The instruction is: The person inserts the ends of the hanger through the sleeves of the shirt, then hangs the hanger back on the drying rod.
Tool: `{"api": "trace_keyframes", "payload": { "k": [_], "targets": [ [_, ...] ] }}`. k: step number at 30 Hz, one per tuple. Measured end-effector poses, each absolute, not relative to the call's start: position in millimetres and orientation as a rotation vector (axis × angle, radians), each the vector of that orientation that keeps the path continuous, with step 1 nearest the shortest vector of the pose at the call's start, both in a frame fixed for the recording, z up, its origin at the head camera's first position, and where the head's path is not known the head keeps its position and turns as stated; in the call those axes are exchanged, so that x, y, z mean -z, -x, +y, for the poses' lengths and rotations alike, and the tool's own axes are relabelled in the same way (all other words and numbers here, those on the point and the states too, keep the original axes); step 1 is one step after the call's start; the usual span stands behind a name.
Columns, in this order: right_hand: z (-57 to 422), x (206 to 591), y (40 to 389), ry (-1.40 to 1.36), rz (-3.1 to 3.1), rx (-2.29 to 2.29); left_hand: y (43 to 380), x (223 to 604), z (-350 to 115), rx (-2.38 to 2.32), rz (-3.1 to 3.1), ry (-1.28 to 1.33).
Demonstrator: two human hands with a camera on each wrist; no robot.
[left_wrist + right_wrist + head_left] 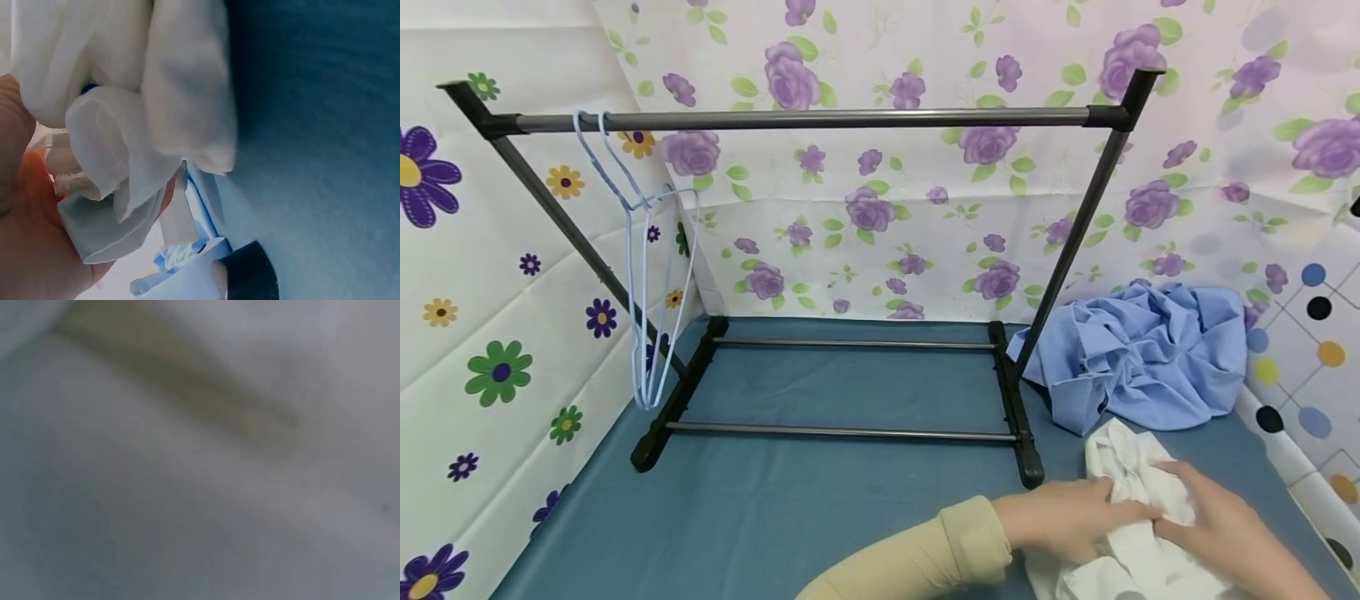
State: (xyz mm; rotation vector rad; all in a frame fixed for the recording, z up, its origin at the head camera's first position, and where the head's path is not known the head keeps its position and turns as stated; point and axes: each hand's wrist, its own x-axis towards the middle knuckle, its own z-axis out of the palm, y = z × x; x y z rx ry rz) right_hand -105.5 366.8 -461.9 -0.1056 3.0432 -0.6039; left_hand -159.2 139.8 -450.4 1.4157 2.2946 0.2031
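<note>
The left hand [1067, 518] and right hand [1228, 525] both hold the bunched white cloth [1131, 546] in a closed grip near the right edge of the desk [760, 512], before the blue cloth [1150, 354]. Handling it well probably means finding a hem, then easing folds apart gently.

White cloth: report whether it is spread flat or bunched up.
Bunched up: the white cloth shows crumpled, overlapping folds in the head view and curled loops in the left wrist view.
</note>
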Motion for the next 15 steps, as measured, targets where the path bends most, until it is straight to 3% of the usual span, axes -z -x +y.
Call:
{"api": "trace_keyframes", "payload": {
  "k": [15],
  "targets": [
    [349.4,448.3,106.8,0.244,3.235,0.733,169.6,433.0,120.0,-0.182,2.43,-1.513]
  ]
}}
